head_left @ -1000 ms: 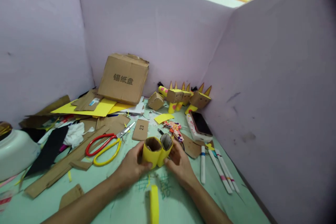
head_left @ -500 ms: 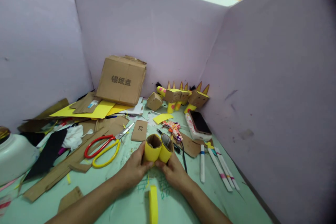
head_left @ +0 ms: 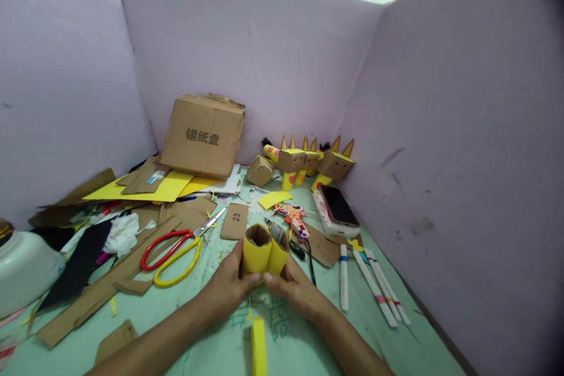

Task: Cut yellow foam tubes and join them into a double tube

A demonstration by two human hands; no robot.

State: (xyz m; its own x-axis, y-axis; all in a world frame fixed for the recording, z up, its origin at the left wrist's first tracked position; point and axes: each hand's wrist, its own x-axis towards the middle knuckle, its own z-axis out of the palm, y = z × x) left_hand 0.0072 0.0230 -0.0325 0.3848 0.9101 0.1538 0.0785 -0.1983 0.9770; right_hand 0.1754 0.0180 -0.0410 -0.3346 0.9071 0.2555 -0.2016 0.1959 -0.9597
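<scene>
Two short yellow-covered cardboard tubes stand side by side, touching, their open brown ends facing up. My left hand (head_left: 233, 282) is closed around the left yellow tube (head_left: 256, 254), thumb at its lower front. Around the right yellow tube (head_left: 278, 252), whose inside looks greyish, my right hand (head_left: 293, 285) is wrapped with its thumb in front. The fingers behind the tubes are hidden. A yellow strip (head_left: 258, 346) lies below my hands, and a small cardboard piece marked 23 (head_left: 234, 222) lies just beyond them.
Red-and-yellow scissors (head_left: 176, 252) and cardboard scraps lie left. A cardboard box (head_left: 203, 136) leans at the back, near cardboard animal figures (head_left: 293, 161). A patterned glue gun (head_left: 296, 218), a phone (head_left: 339, 205) and white markers (head_left: 374, 288) are at right. A white container (head_left: 26, 270) stands far left.
The two tubes are slightly more upright and level with each other in my hands. My view has shifted a little; the grip remains.
</scene>
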